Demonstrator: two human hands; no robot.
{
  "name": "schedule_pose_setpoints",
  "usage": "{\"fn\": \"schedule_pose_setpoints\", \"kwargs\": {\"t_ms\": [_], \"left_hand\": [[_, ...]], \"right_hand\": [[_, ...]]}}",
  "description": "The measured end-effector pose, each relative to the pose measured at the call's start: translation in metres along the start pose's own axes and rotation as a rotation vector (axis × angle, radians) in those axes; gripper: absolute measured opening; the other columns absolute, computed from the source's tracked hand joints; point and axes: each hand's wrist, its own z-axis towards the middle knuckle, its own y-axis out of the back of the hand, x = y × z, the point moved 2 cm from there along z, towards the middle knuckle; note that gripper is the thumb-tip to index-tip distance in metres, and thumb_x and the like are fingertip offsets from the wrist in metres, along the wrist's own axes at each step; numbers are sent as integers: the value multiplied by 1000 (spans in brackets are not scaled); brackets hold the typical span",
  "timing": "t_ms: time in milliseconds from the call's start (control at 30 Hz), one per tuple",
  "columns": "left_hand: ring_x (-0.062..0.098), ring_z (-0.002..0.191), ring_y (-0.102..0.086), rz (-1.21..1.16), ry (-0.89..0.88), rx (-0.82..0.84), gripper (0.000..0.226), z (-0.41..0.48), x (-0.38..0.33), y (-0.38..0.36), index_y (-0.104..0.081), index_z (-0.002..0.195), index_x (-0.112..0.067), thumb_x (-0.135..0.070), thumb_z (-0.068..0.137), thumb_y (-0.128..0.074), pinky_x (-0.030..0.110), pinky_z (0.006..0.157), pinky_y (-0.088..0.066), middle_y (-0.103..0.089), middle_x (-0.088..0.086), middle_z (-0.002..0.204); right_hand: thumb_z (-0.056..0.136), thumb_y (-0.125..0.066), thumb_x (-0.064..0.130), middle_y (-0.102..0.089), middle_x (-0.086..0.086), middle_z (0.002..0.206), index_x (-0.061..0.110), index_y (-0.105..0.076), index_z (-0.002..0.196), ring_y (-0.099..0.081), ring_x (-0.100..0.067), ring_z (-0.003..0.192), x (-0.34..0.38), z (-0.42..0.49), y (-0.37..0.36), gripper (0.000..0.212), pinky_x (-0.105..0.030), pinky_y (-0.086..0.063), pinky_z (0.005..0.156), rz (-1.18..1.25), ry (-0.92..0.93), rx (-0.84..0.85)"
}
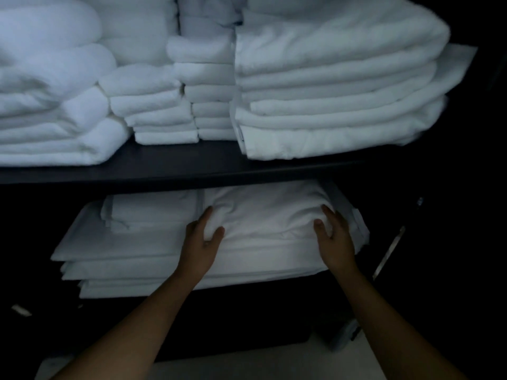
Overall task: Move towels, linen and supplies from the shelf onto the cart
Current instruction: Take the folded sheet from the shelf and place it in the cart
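Dim shelving, lower level beneath the shelf board (170, 168): left hand (201, 239) and right hand (336, 239) curl fingers (205, 215) round opposite ends of the top folded linen bundle (269, 215), toward the shelf's right edge; best to lift it level and draw straight out, clear of the board.

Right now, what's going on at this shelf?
A person grips a folded white linen bundle with both hands: the left hand on its left end, the right hand on its right end. The bundle lies on a stack of flat sheets under the dark shelf board, not yet lifted off. Folded towels sit stacked on that board. No cart is in view.
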Motion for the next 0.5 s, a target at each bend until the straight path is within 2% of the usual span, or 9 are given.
{"fn": "schedule_pose_setpoints", "kwargs": {"t_ms": [33,67,133,167,233,333,400,500], "left_hand": [[6,120,-46,32,58,67,66,-6,-5,5,-26,154,-39,-42,96,-58,2,95,-31,-34,1,152],[13,126,-46,90,113,143,71,-11,-11,11,-17,155,-40,-48,96,-55,10,101,-34,-28,3,156],[21,144,-28,315,155,275,80,-28,-25,24,-4,157,-37,-64,93,-44,30,118,-24,-12,3,164],[22,148,-20,445,143,320,82,-35,-39,33,-4,158,-34,-68,92,-39,35,121,-18,-8,3,165],[23,149,-18,636,79,343,80,-51,-75,55,-15,158,-27,-71,93,-32,37,122,-15,-13,5,165],[26,142,-34,782,-12,315,85,-75,-140,90,-39,150,-22,-75,87,-18,43,119,-22,-36,9,157],[27,133,-45,833,-106,286,79,-92,-191,115,-53,140,-19,-69,89,-20,46,115,-30,-50,9,146],[27,115,-59,833,-244,227,63,-122,-278,159,-65,125,-14,-57,94,-33,43,101,-46,-65,7,125]], "right_hand": [[101,-49,38,-25,-4,160,27,-39,149,-30,-20,143,9,-4,3,51,-26,-24,113,-30,-59,39],[102,-48,37,-26,-4,160,26,-39,149,-30,-21,143,20,-7,9,49,-24,-22,111,-39,-109,61],[102,-49,32,-41,-6,151,20,-46,144,-42,-20,133,45,-20,23,44,-22,-27,105,-19,-172,60],[101,-51,32,-48,-7,145,18,-49,142,-48,-18,125,62,-28,32,43,-22,-31,102,-13,-205,69],[99,-54,34,-53,-8,140,17,-49,142,-52,-19,121,103,-47,51,46,-25,-38,99,-45,-250,128],[99,-53,39,-55,-7,139,19,-50,141,-54,-22,123,165,-73,81,47,-30,-42,103,-135,-251,217],[98,-52,43,-56,-5,139,21,-50,142,-56,-21,120,213,-90,103,49,-31,-44,102,-221,-222,282],[98,-50,45,-57,-2,138,22,-48,143,-56,-18,118,297,-116,142,51,-30,-45,100,-342,-155,362]]}}
